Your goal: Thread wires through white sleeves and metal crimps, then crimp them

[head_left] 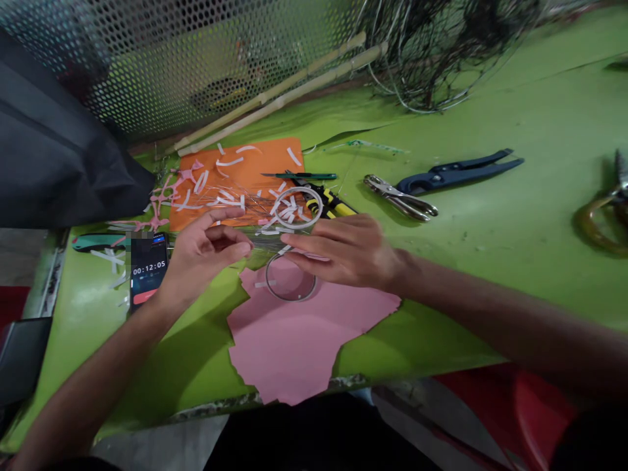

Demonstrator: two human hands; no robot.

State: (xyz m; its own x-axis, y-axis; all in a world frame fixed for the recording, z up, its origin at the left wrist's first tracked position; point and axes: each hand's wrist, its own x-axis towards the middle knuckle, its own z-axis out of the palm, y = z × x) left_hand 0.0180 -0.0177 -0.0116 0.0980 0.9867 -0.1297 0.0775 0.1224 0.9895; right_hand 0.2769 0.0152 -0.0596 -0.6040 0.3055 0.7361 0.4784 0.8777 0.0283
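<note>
Two hands, left (pixel 209 252) and right (pixel 343 252), pinch one clear plastic strip (pixel 267 243) between closed fingers (pixel 230 234), above a torn pink sheet (pixel 289 353) bearing one thin clear ring (pixel 267 281). A second ring (pixel 297 188) shows over white scraps (pixel 230 161) on a smooth orange sheet (pixel 265 163). Beside them, the green bench (pixel 515 111) carries one phone (pixel 148 271), yellow-handled cutters (pixel 328 204) and blue-handled pliers (pixel 456 171).

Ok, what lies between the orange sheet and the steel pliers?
In the head view, a yellow-and-black-handled tool lies between the orange sheet and the steel pliers.
</note>
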